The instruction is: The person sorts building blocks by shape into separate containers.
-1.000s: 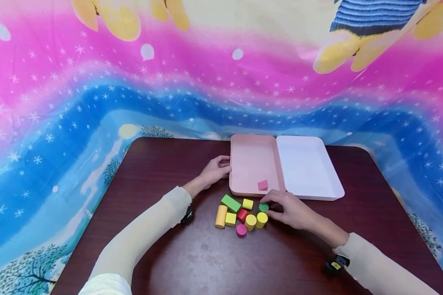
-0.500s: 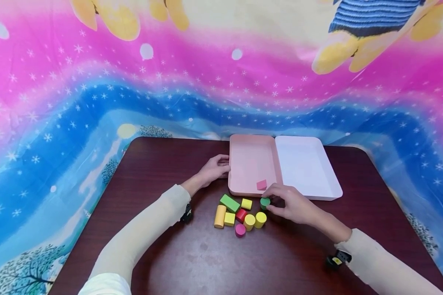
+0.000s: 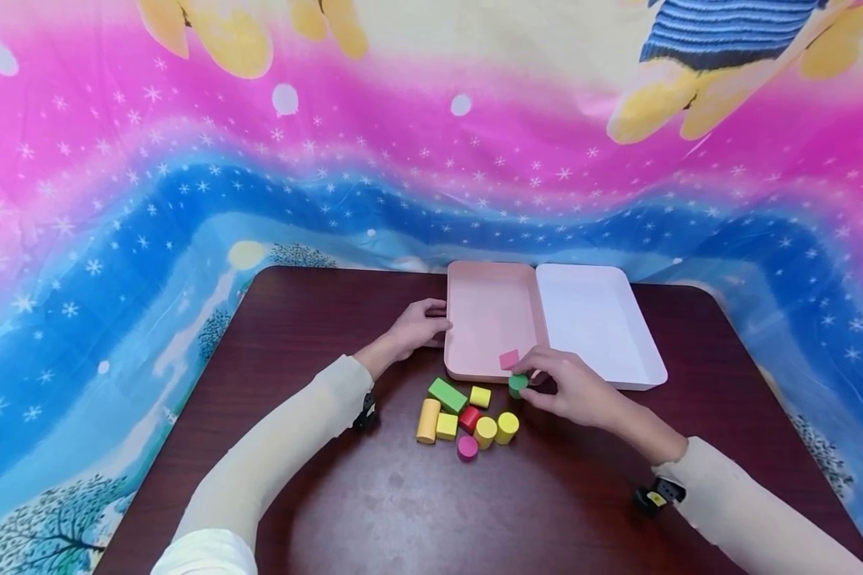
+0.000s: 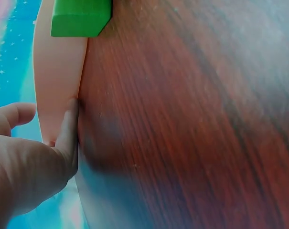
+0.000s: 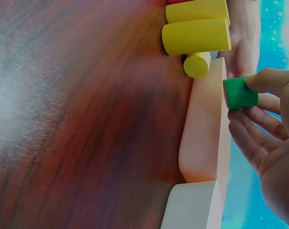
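My right hand (image 3: 578,387) pinches a short green cylinder block (image 5: 240,93) between thumb and fingers, raised at the near edge of the pink tray (image 3: 485,311). Inside that tray, near its front, lies a small pink block (image 3: 509,359). My left hand (image 3: 413,329) rests against the tray's left wall; in the left wrist view one finger (image 4: 70,126) lies straight along the wall's base. On the table before the tray sit loose blocks: a green bar (image 3: 447,395), a red block (image 3: 469,419), a magenta cylinder (image 3: 467,448), an orange cylinder (image 3: 427,421) and several yellow ones (image 3: 507,428).
A white tray (image 3: 600,323) adjoins the pink one on its right. Both stand at the back of the dark wooden table (image 3: 403,511), before a patterned cloth backdrop (image 3: 403,184). A strapped device sits at each wrist.
My right hand has lifted the green cylinder off the table and moved it slightly away from me, toward the pink tray. My left hand stays at the tray's side.
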The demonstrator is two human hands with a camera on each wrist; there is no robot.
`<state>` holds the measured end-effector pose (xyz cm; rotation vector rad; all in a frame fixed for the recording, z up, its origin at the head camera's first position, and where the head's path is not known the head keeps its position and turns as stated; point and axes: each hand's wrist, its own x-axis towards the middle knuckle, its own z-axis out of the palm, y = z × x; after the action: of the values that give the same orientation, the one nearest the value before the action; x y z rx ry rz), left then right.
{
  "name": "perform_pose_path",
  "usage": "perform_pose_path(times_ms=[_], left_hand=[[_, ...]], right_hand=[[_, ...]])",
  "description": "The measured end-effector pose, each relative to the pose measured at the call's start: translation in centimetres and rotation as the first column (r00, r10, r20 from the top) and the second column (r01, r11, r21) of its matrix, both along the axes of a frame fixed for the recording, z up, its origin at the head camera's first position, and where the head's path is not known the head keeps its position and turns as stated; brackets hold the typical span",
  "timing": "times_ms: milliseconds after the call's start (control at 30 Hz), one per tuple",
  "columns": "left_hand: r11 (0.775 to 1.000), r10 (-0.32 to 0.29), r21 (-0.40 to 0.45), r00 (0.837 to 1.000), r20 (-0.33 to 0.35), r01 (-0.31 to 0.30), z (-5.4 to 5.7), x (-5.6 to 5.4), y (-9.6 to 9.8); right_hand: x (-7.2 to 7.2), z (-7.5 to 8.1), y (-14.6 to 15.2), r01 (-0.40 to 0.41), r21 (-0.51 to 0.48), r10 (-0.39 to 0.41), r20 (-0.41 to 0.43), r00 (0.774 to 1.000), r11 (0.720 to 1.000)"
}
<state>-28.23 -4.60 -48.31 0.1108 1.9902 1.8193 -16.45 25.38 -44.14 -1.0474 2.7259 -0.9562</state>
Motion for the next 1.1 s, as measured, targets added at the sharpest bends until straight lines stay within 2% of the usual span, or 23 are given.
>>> perform_pose_path(times_ms=[267,667,867,1100], left_hand=[[1.0,0.007,-0.01,1.0,-0.007,-0.007,0.2,-0.2,0.2],[0.999,0.025,-0.021,1.0,0.01,-0.025,-0.1,-0.2,0.4],[0.999,0.044,-0.012,0.999,0.005,-0.044,-0.1,-0.2,0.2],[0.999,0.039,-0.006,0.999,-0.012,-0.039,-0.4,-0.5,0.6]], right_hand=[[-0.6,0.7,0.1,0.002,-0.039,-0.002,-0.007,1.0,0.999],[-1.2,1.2,0.5,0.04,-0.086,-0.046,-0.071,0.996,0.995],[-1.6,1.3,0.8,0.056,-0.09,-0.065,-0.095,0.993,0.994],[-1.8,1.4,1.2,0.061,-0.124,-0.075,-0.115,0.991,0.99]])
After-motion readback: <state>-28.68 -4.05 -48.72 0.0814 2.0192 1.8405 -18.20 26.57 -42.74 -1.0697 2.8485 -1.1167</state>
